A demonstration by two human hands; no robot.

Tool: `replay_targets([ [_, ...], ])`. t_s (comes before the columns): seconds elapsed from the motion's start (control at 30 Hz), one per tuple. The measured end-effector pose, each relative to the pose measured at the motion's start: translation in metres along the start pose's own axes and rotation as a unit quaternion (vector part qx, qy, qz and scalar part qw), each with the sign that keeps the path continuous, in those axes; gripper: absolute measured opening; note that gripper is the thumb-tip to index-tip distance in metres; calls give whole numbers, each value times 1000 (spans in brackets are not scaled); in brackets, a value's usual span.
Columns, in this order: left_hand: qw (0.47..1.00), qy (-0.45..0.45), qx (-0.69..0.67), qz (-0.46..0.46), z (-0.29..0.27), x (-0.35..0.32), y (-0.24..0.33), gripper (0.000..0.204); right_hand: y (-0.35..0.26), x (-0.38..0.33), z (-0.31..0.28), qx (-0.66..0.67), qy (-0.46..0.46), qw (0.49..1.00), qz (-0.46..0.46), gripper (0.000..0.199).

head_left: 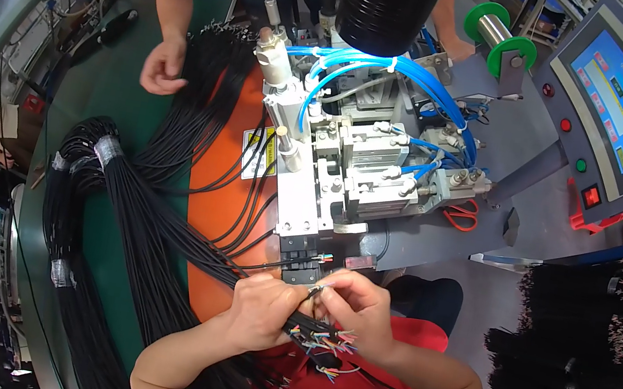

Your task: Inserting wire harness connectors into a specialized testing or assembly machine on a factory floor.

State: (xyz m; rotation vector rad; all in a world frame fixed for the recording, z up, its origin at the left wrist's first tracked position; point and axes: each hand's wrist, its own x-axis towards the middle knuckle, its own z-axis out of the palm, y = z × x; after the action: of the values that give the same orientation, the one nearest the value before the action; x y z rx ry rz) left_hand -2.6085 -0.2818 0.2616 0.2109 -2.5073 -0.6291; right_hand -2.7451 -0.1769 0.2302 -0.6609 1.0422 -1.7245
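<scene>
My left hand (262,309) is closed around black cable near the front of a bench machine (367,163). Close beside it, my right hand (357,313) pinches the end of a black cable (314,290) between thumb and fingers. Just below the hands hangs a bunch of cable ends (320,336) with stripped, coloured wires fanning out. Another cable end with coloured wire tips (325,258) lies across the black fixture (301,271) of the machine, just beyond my fingers. The exact tip in my right fingers is too small to make out.
Long bundles of black cable (143,248) cover the green table (110,276) and orange mat (214,202) at left. A person's hand (164,69) hovers at far left. A touchscreen panel (619,103), red-handled scissors (459,215) and hanging cables (582,359) stand right.
</scene>
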Motion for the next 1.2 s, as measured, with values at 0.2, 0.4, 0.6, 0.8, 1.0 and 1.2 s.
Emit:
replay_targets([
  [0.2,997,-45,-55,-20,-2,0,-7,28,-27,16,-15,-179,-72,975,-111,9],
  [0.4,986,-149,-72,14,0,0,-9,29,-34,29,-26,-142,-225,959,95,12],
  [0.6,989,-116,-94,-11,-9,5,-9,30,-29,16,-25,-160,-164,969,92,9],
  [0.8,934,60,-283,-211,-17,-8,-10,40,5,-35,-18,-444,-198,774,-406,7],
  [1.0,978,77,-176,-81,-12,-5,-12,40,1,-47,-18,-347,-318,838,-275,18],
  [1.2,993,31,-107,-46,-12,-9,-8,26,-26,-8,-5,-13,-34,999,4,18],
])
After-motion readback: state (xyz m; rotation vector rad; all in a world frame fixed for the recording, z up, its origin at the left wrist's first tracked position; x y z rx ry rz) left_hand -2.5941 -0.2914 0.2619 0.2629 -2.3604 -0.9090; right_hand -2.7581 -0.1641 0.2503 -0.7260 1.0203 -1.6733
